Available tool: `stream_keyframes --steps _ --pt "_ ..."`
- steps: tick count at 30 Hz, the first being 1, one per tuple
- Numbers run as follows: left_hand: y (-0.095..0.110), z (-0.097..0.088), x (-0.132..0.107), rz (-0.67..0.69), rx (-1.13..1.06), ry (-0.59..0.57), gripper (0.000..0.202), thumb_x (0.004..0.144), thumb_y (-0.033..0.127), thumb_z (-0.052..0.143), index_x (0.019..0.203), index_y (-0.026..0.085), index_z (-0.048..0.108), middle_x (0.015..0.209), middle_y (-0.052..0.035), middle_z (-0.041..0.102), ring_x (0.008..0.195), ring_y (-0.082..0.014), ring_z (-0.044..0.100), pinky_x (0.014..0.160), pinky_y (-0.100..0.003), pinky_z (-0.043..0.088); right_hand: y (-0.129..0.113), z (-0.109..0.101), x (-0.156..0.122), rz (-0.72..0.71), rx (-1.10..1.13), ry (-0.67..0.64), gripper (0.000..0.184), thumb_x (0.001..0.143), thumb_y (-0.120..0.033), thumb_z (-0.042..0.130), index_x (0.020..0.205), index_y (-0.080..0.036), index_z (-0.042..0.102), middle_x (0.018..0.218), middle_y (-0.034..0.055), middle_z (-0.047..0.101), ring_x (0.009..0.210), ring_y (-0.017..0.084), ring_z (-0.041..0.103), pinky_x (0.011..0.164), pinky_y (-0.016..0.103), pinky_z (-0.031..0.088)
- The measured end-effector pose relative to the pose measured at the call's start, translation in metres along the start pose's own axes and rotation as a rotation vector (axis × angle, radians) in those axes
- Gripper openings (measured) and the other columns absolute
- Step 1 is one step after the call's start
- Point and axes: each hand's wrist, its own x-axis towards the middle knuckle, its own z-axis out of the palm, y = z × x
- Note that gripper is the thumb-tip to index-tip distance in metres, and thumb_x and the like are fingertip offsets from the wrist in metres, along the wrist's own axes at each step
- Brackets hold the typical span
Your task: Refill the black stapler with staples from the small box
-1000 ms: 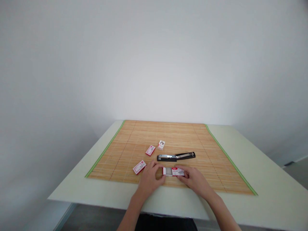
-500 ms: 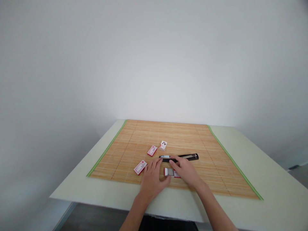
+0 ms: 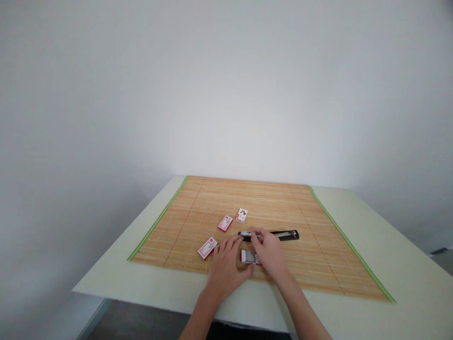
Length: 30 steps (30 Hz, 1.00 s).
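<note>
An opened black stapler [image 3: 288, 235] lies lengthwise on the bamboo mat, its long metal channel and spring part showing. My right hand [image 3: 272, 250] has thumb and fingers closed around the stapler's middle, hiding that part of it. Flat on the mat, my left hand [image 3: 226, 267] has its fingers stretched out, the tips touching or close to the stapler's left end. Between the two hands sits a partly open red and white staple box [image 3: 248, 256], with a grey inside showing. My right hand covers its right end.
A red and white staple box [image 3: 207, 248] lies just left of my left hand. Farther back are another such box [image 3: 225, 223] and a white box with a dark picture [image 3: 242, 215]. The green-edged bamboo mat [image 3: 336, 264] covers much of the white table [image 3: 159, 283], which meets a wall.
My right hand has closed in more tightly on the stapler's middle. The stapler's right end sits slightly farther right and lower. My left hand stays nearly in place; the view has shifted a little.
</note>
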Motion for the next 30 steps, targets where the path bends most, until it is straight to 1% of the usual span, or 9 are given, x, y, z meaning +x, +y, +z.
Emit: stream_keyframes --steps 4,7,10,13,16,19,23,28,30 --pt "-0.001 0.001 -0.001 -0.004 0.005 0.009 0.073 0.077 0.042 0.078 0.143 0.031 0.05 0.147 -0.0068 0.054 0.133 -0.0352 0.047 0.111 -0.054 0.035 -0.001 -0.004 -0.001 -0.015 -0.102 -0.048 0.031 0.096 -0.042 0.054 0.104 -0.023 0.076 0.093 0.0107 0.078 0.086 0.025 0.072 0.075 0.03 0.047" --pt "0.0 0.0 -0.001 -0.005 0.0 0.003 0.074 0.076 0.041 0.078 0.143 0.031 0.05 0.147 -0.0065 0.055 0.132 -0.0349 0.048 0.111 -0.053 0.035 -0.001 0.0 0.001 -0.003 0.087 -0.099 0.031 0.094 -0.043 0.055 0.099 -0.02 0.077 0.09 0.0091 0.078 0.081 0.024 0.072 0.074 0.03 0.049" --pt "0.001 -0.001 0.0 -0.006 -0.004 0.001 0.076 0.075 0.041 0.079 0.144 0.032 0.049 0.146 -0.0057 0.056 0.131 -0.0345 0.049 0.11 -0.053 0.036 -0.001 0.005 0.004 0.069 0.26 -0.086 0.038 0.092 -0.049 0.055 0.094 -0.018 0.077 0.078 0.0071 0.076 0.068 0.023 0.069 0.064 0.03 0.049" --pt "0.002 -0.003 0.0 -0.004 -0.007 0.003 0.075 0.076 0.04 0.078 0.145 0.032 0.049 0.145 -0.0063 0.056 0.13 -0.0344 0.049 0.109 -0.052 0.037 0.001 0.01 0.005 0.098 0.286 -0.063 0.043 0.091 -0.053 0.055 0.096 -0.016 0.076 0.069 0.0051 0.072 0.058 0.021 0.063 0.055 0.029 0.045" --pt "0.003 -0.005 0.001 -0.008 -0.005 -0.006 0.075 0.076 0.041 0.077 0.145 0.031 0.049 0.145 -0.0077 0.056 0.129 -0.0352 0.049 0.108 -0.051 0.037 0.001 0.015 0.007 0.097 0.287 -0.05 0.04 0.088 -0.05 0.06 0.1 -0.015 0.075 0.07 0.0051 0.073 0.059 0.02 0.062 0.055 0.028 0.043" --pt "0.005 -0.006 0.001 -0.011 0.004 -0.032 0.078 0.076 0.041 0.076 0.148 0.031 0.046 0.146 -0.0078 0.055 0.13 -0.035 0.048 0.109 -0.051 0.036 -0.005 0.019 0.01 0.041 0.212 -0.053 0.028 0.086 -0.043 0.064 0.094 -0.018 0.076 0.074 0.0047 0.074 0.064 0.019 0.063 0.061 0.027 0.042" --pt "0.007 -0.008 -0.001 -0.01 0.017 -0.064 0.077 0.078 0.039 0.073 0.149 0.031 0.045 0.148 -0.0071 0.053 0.133 -0.0336 0.046 0.112 -0.049 0.034 -0.016 0.016 0.011 -0.057 -0.024 -0.034 0.021 0.09 -0.037 0.061 0.096 -0.023 0.076 0.071 0.0013 0.071 0.065 0.017 0.062 0.062 0.026 0.037" --pt "0.007 -0.007 -0.002 -0.011 0.009 -0.056 0.073 0.077 0.03 0.068 0.146 0.029 0.045 0.151 -0.0067 0.049 0.138 -0.0319 0.043 0.117 -0.048 0.03 -0.025 -0.007 0.007 -0.132 -0.142 -0.041 0.021 0.094 -0.036 0.058 0.099 -0.026 0.075 0.061 -0.002 0.063 0.059 0.017 0.057 0.06 0.026 0.033" --pt "0.007 -0.007 -0.003 -0.011 -0.005 -0.043 0.07 0.076 0.025 0.066 0.143 0.029 0.046 0.151 -0.0068 0.048 0.138 -0.0311 0.042 0.117 -0.047 0.03 -0.026 -0.02 0.001 -0.181 -0.188 -0.09 0.02 0.094 -0.035 0.058 0.096 -0.026 0.076 0.062 -0.0017 0.064 0.059 0.017 0.057 0.06 0.026 0.031"
